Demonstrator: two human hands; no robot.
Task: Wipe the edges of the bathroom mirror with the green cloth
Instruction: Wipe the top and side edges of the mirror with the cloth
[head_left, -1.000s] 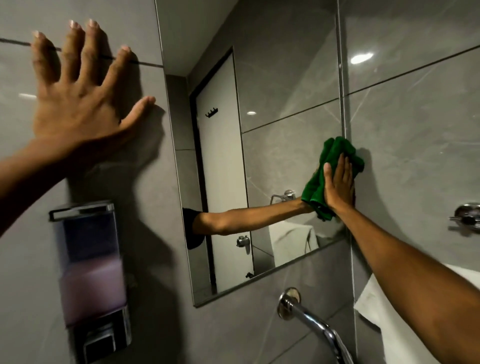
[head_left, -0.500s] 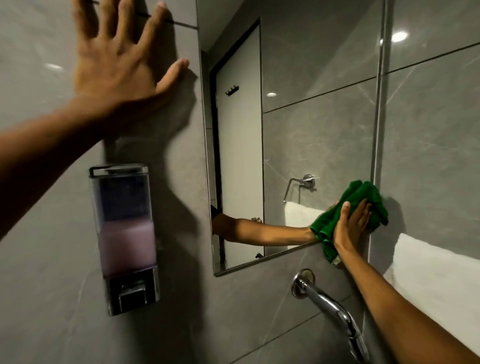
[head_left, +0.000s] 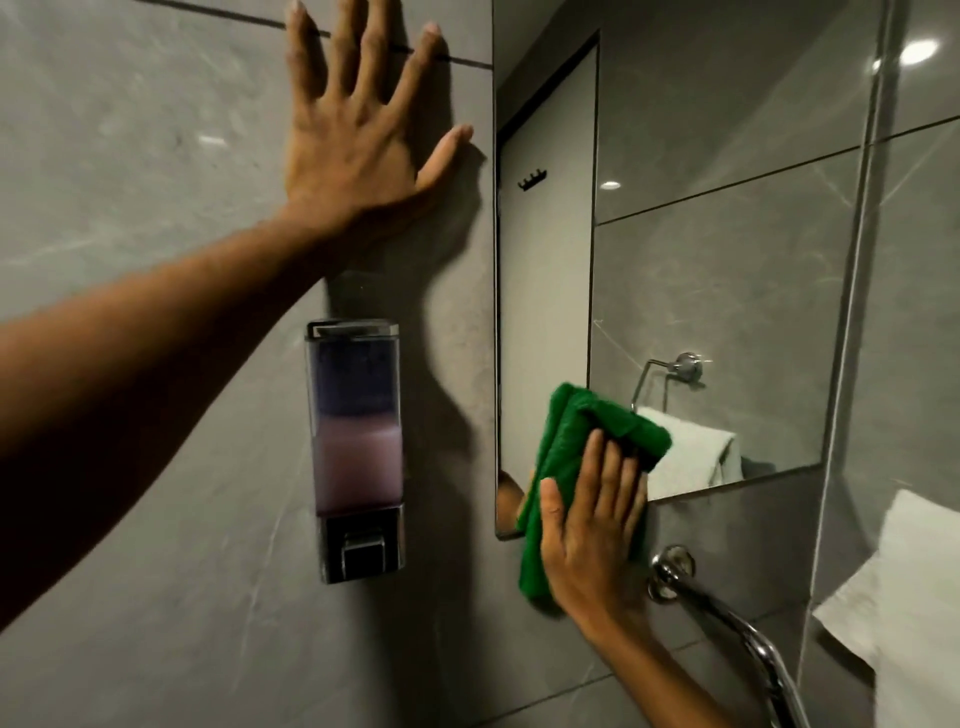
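The frameless mirror (head_left: 727, 291) hangs on a grey tiled wall, its bottom edge slanting up to the right. My right hand (head_left: 589, 530) presses a folded green cloth (head_left: 563, 452) flat over the mirror's bottom edge near its lower left corner. The cloth overlaps both glass and tile and hides that stretch of edge. My left hand (head_left: 358, 130) rests flat on the wall tile just left of the mirror's left edge, fingers spread, holding nothing.
A wall soap dispenser (head_left: 356, 447) with pinkish liquid hangs left of the mirror, below my left hand. A chrome tap pipe (head_left: 727, 613) juts from the wall under my right hand. A white towel (head_left: 904, 613) hangs at the right.
My right hand slid the cloth down the mirror's right edge, then left along the bottom edge to near the lower left corner. The view turned left with it; my left hand stayed on the wall.
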